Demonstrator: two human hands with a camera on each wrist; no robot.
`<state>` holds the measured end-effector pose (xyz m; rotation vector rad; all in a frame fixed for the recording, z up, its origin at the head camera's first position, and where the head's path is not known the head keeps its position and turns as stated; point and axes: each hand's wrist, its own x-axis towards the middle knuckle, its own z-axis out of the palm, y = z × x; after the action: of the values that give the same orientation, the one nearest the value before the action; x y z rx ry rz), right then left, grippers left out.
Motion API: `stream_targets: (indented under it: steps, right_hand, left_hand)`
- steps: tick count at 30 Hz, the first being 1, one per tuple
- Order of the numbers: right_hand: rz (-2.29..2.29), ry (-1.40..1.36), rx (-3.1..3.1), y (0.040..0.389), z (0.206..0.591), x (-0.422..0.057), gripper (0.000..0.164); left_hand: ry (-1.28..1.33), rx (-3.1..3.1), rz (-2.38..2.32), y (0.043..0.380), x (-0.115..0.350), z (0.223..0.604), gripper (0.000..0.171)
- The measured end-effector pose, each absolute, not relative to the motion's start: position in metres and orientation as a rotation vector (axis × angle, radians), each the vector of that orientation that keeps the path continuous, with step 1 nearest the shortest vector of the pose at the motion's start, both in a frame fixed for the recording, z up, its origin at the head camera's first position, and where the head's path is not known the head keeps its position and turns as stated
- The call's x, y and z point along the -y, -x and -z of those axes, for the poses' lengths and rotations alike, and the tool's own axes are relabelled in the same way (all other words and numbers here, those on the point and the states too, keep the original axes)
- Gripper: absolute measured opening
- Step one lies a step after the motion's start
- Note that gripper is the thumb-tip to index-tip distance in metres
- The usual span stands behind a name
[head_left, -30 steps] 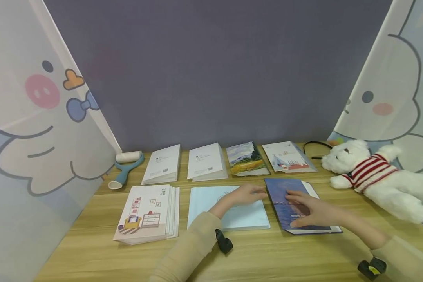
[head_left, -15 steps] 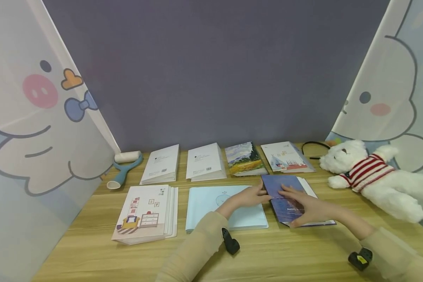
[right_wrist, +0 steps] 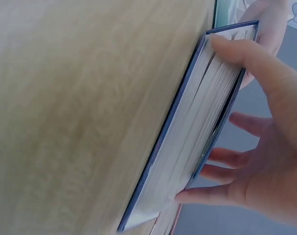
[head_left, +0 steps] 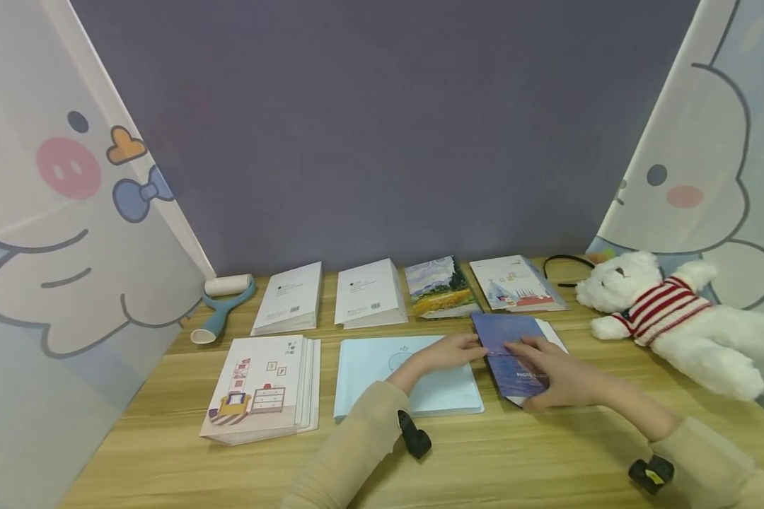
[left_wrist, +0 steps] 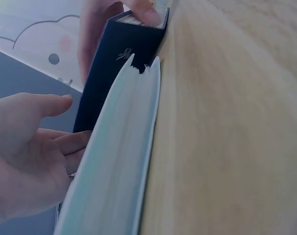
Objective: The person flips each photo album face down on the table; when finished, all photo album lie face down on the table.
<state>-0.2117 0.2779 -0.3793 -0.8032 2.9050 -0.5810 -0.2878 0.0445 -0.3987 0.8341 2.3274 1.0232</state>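
Note:
A dark blue photo album (head_left: 506, 332) lies flat on the wooden table, with white page blocks showing at its right side. My right hand (head_left: 569, 375) grips it, thumb (right_wrist: 231, 49) on the near page edges and fingers spread over the cover to the page side. My left hand (head_left: 446, 352) reaches over a light blue album (head_left: 369, 375), and its fairly straight fingertips touch the dark album's spine (left_wrist: 124, 54). In the left wrist view, the left thumb stands apart from the spine. Part of the dark cover is hidden under my right hand.
A white album with a furniture drawing (head_left: 255, 389) lies at left. Behind stand two white albums (head_left: 289, 297), a landscape-painted album (head_left: 442, 286) and a tent-picture album (head_left: 516, 283). A lint roller (head_left: 219, 311) lies at far left, a teddy bear (head_left: 668, 311) at right.
The dark blue album has shifted slightly left and away, closer to the light blue album, with my right hand on it. My left hand has moved right to meet its spine.

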Motion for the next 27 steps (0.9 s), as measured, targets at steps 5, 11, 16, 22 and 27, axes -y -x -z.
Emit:
stream_targets:
  steps: [5, 11, 16, 22, 27]
  right_hand:
    - [0.662, 0.811, -2.897, 0.213, 0.373, -0.276, 0.096]
    - [0.721, 0.866, -2.924, 0.212, 0.369, -0.276, 0.092]
    - [0.823, 0.864, -2.936, 0.214, 0.368, -0.278, 0.087]
    - [0.892, 0.833, -2.912, 0.217, 0.366, -0.276, 0.082]
    - [0.931, 0.814, -2.878, 0.217, 0.365, -0.274, 0.080]
  left_hand:
    - [-0.820, -2.354, -1.054, 0.288, -0.044, 0.395, 0.060]
    - [-0.778, -2.324, -1.199, 0.287, -0.043, 0.392, 0.058]
    - [-0.776, -2.196, -1.353, 0.286, -0.042, 0.388, 0.058]
    - [-0.760, -2.086, -1.484, 0.286, -0.040, 0.388, 0.057]
    - [-0.771, -2.000, -1.599, 0.285, -0.041, 0.385, 0.059]
